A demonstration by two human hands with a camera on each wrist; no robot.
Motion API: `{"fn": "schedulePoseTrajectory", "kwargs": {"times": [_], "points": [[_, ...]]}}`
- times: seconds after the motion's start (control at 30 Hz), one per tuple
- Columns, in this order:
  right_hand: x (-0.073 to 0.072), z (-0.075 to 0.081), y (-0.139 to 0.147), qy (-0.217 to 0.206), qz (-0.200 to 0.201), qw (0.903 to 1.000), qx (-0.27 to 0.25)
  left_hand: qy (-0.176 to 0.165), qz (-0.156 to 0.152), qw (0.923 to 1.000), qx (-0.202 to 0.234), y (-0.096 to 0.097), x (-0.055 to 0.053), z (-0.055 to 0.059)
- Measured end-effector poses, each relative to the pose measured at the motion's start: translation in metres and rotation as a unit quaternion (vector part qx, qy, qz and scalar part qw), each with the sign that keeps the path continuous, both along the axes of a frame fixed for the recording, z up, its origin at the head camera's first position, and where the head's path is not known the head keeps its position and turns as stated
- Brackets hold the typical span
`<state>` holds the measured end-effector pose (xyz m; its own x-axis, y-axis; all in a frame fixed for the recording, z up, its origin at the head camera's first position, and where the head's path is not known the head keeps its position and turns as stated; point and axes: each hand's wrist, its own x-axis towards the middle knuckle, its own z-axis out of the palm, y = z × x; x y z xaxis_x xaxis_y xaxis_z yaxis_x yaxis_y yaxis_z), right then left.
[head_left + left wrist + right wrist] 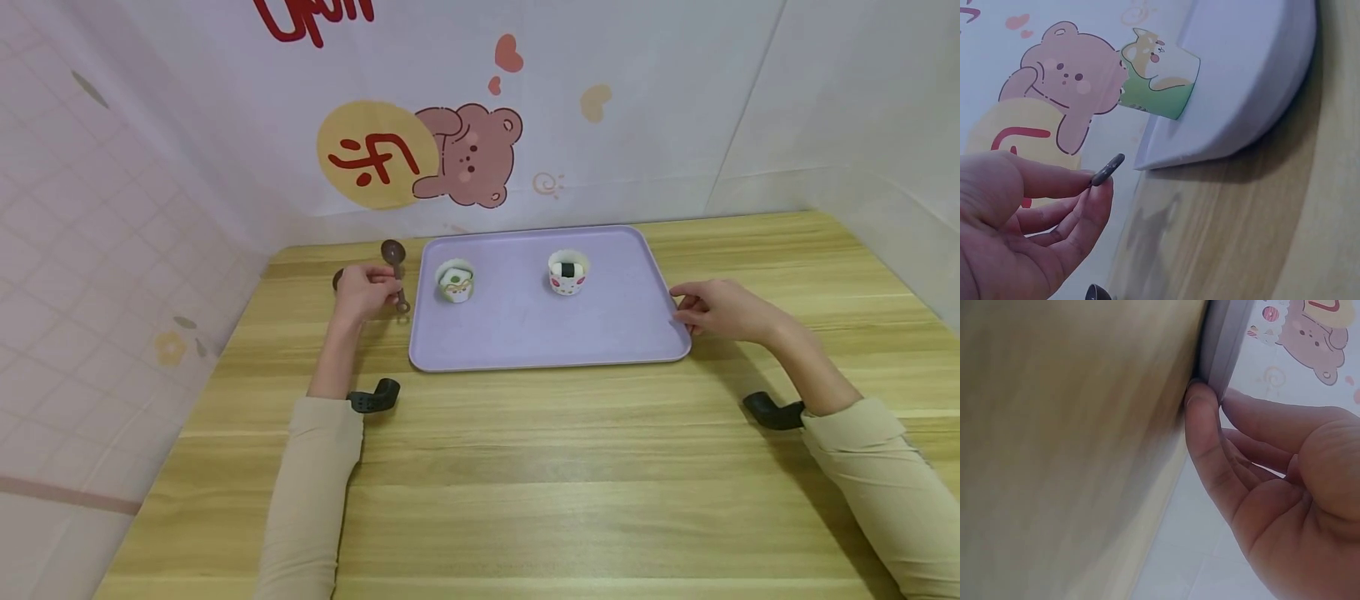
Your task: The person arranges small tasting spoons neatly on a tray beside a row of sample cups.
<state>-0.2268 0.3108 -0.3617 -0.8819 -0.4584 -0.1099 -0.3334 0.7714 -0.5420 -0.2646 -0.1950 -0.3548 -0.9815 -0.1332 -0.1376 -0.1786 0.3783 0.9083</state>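
In the head view a dark brown spoon point(393, 253) with a round bowl and a ring at the handle's end stands out beside the tray's left edge. My left hand point(365, 292) pinches its handle; the left wrist view shows the dark handle end point(1109, 170) between thumb and finger. Behind that hand, a second dark round piece point(337, 280) is mostly hidden. My right hand point(723, 309) pinches the right rim of the lilac tray point(510, 333), thumb and fingertip meeting at its edge. Two paper cups, a green-and-white one point(456, 287) and a red-dotted one point(567, 282), stand on the tray.
The green-and-white cup holds a white and green piece; the red-dotted one holds a white piece with a black band. A wood-grain table point(540, 467) lies beneath. Behind it hangs a white cloth point(660, 150) printed with a bear; a patterned wall point(112, 250) borders the left.
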Motion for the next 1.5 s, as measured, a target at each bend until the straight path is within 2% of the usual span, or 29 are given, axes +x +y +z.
{"fn": "schedulePoseTrajectory", "kwargs": {"times": [0.53,0.77,1.5], "points": [[0.0,0.0,0.0,0.01,0.006,0.9999,0.004,0.019,-0.016,0.9995,0.021,0.011,0.006,0.014],[0.001,-0.001,0.0,0.009,0.009,0.9999,-0.003,0.017,-0.022,0.9992,0.031,0.014,0.007,0.017],[0.0,-0.002,0.001,0.012,0.012,0.9999,-0.001,0.044,-0.042,0.9978,0.026,0.031,0.016,0.031]]}}
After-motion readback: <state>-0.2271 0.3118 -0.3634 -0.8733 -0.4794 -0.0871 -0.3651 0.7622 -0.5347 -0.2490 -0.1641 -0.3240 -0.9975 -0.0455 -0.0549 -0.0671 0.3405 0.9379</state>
